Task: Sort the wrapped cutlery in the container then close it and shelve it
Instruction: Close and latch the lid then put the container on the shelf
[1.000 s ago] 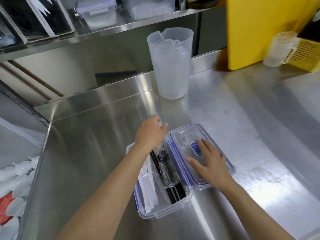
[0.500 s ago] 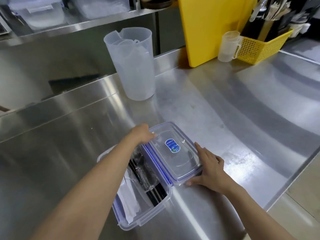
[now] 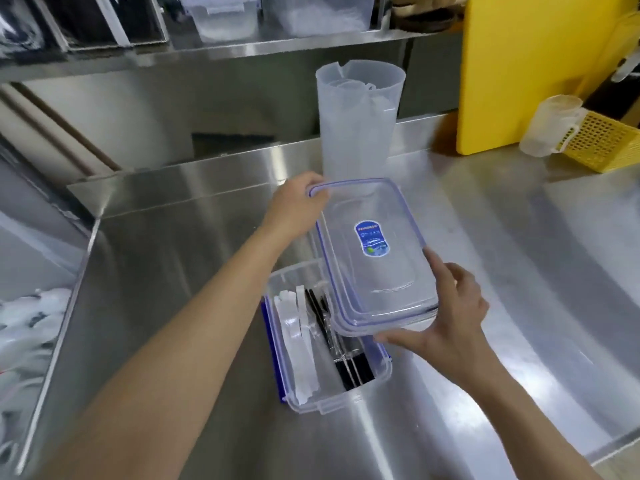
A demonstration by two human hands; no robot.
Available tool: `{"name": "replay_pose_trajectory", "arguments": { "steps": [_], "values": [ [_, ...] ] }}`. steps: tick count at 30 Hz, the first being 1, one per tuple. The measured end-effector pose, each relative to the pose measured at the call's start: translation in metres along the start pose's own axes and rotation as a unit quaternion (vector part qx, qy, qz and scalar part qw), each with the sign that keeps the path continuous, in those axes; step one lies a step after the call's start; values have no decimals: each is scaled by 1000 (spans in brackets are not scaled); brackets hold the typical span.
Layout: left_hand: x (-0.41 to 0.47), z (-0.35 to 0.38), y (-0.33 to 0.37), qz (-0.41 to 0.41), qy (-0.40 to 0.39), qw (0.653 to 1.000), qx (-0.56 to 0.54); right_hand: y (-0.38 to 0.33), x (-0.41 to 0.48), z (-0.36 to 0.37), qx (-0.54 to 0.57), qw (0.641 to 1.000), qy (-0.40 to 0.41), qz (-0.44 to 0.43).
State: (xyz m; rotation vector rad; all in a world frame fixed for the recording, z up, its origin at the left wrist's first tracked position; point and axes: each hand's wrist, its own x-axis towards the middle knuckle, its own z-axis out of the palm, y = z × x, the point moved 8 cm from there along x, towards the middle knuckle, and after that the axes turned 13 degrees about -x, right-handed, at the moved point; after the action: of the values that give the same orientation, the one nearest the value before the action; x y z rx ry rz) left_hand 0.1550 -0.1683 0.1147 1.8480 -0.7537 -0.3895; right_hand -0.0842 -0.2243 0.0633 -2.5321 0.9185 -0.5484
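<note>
Both hands hold the clear lid [image 3: 375, 258] tilted above the open container [image 3: 311, 398] on the steel counter [image 3: 519, 271]: left hand [image 3: 294, 207] grips its far corner, right hand [image 3: 450, 317] its near edge. Wrapped cutlery [image 3: 301, 341] lies inside, seemingly white and black pieces.

Single view only, head-worn wide-angle camera, looking forward and down along both forearms onto a steel counter [image 3: 502, 271]. Close range: arms enter from the bottom edge, left hand [image 3: 294, 209] and right hand [image 3: 450, 320] sit mid-frame. Past the fingertips [image 3: 433, 258] the view reaches the back wall, a shelf [image 3: 242, 53] along the top edge and a yellow board [image 3: 519, 64] top right. Straight lines bow near the frame edges. No second view, so no overlap.
</note>
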Motion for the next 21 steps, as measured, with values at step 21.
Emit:
{"name": "replay_pose_trajectory", "arguments": {
  "steps": [21],
  "values": [
    [-74, -22, -134, -137, 33, 989, -32, -19, -55, 77, -68, 987, -145, -29]
  ]
}}
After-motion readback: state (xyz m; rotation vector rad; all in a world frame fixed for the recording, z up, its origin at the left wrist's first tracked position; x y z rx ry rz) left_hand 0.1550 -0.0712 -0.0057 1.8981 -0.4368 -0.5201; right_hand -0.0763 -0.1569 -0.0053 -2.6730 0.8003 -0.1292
